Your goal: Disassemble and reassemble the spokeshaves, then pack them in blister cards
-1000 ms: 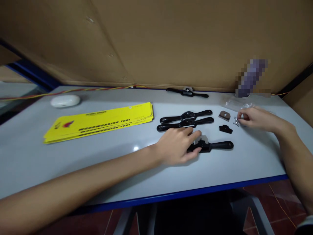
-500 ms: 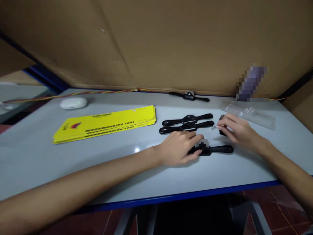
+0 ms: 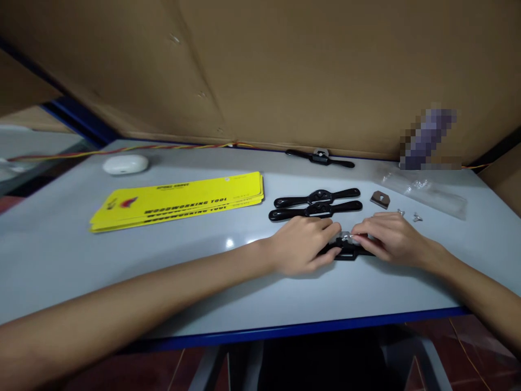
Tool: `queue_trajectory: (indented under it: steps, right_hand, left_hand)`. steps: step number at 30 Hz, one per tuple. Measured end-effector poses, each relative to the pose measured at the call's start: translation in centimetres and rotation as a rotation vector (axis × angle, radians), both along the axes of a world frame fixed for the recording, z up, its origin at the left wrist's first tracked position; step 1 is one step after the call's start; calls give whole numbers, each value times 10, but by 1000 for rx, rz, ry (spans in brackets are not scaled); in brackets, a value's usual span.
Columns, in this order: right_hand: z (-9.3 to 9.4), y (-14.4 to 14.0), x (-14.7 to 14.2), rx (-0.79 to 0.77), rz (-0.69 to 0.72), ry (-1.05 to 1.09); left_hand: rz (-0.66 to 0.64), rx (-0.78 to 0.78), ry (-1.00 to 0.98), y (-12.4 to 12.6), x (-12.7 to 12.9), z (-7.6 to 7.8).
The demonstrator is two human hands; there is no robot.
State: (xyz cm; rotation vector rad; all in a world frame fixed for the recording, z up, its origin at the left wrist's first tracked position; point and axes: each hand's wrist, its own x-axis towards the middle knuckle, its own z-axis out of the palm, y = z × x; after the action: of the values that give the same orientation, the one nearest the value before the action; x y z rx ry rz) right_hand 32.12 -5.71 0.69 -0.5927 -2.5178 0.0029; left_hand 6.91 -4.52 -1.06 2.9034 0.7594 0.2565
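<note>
Black spokeshave (image 3: 345, 251) under both hands

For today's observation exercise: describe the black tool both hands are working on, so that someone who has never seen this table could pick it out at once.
On the grey table, look right of the yellow cards, toward the near edge. The black two-handled tool lies under the left hand and right hand, with a silvery part showing between them. The two similar tools just behind it lie side by side, untouched.

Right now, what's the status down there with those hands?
Left hand and right hand both on the black two-handled spokeshave. Small silver part between fingertips. Nothing blocking.
</note>
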Motion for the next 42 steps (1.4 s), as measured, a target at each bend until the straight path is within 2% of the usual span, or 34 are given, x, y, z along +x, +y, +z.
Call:
queue_trajectory:
  steps: [9,22,31,42]
  right_hand:
    - [-2,-1,-2,23,2,-65]
    - [-4,-10,-10,316,31,-157]
    - [-5,-14,-19,86,-44,-106]
    - [-9,-16,-23,-12,-10,-148]
  left_hand:
    - [-7,24,12,1,-1,0]
    - [-17,17,10,1,0,0]
    - [-17,17,-2,1,0,1]
    - [-29,20,15,0,-1,1]
